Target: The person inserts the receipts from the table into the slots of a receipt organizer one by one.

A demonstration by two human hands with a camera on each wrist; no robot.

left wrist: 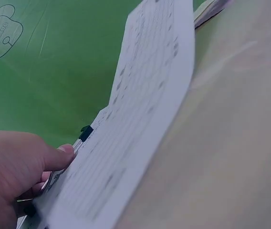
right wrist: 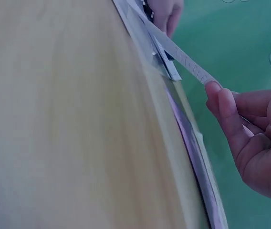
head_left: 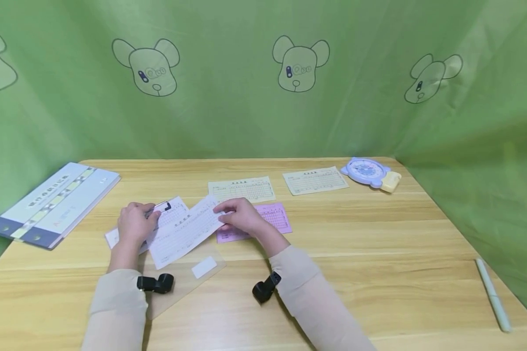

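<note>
My right hand [head_left: 241, 214] pinches the edge of a white printed form [head_left: 186, 231] between thumb and fingers, and the sheet slants up from the table. My left hand [head_left: 136, 222] holds the metal clip [head_left: 161, 206] with black ends, thumb pressed on it, as the left wrist view shows too. Under that clip lies another printed sheet [head_left: 175, 209], partly covered by the held form. A clear board [head_left: 180, 287] with a white label [head_left: 204, 267] stretches toward me below the papers. Beneath my right hand is a pink form [head_left: 274, 218].
Two pale green forms [head_left: 241, 189] [head_left: 315, 181] lie farther back. At the left is a blue-and-white booklet [head_left: 57, 195]. A blue toy-like clock [head_left: 365, 171] touches a yellow block [head_left: 391, 182] at the back right. A pale green pen [head_left: 493, 295] lies near the right edge.
</note>
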